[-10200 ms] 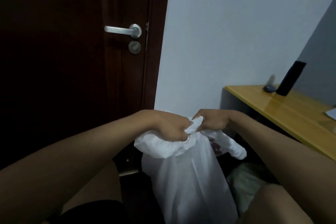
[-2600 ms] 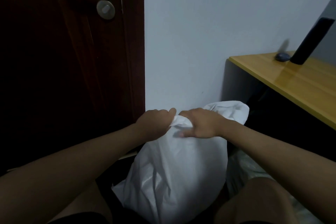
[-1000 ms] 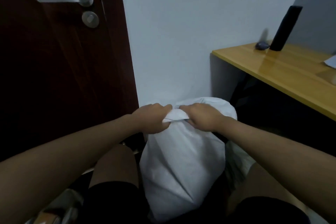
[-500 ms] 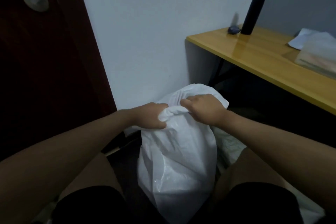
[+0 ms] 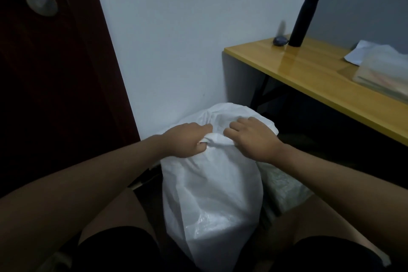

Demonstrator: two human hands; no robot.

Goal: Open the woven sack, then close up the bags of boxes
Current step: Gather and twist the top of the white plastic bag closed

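Observation:
A full white plastic bag (image 5: pixel 209 187) stands upright on the floor between my knees, its contents hidden. My left hand (image 5: pixel 187 141) is closed on the bunched plastic at the bag's top. My right hand (image 5: pixel 251 139) rests on the top just to the right, fingers spread loosely over the gathered plastic. Behind my hands a second white bag (image 5: pixel 231 115) bulges against the wall. A pale translucent woven sack (image 5: pixel 280 185) lies low on the floor to the right of the bag.
A dark wooden door (image 5: pixel 55 73) with a round lock fills the left. A yellow desk (image 5: pixel 320 81) stands at the right, carrying a black cylinder (image 5: pixel 303 20), a small dark object and a clear bag with paper (image 5: pixel 382 68). White wall behind.
My right hand has loosened from a closed grip to fingers laid over the bag's top. The view has shifted slightly; the bag stays between my knees.

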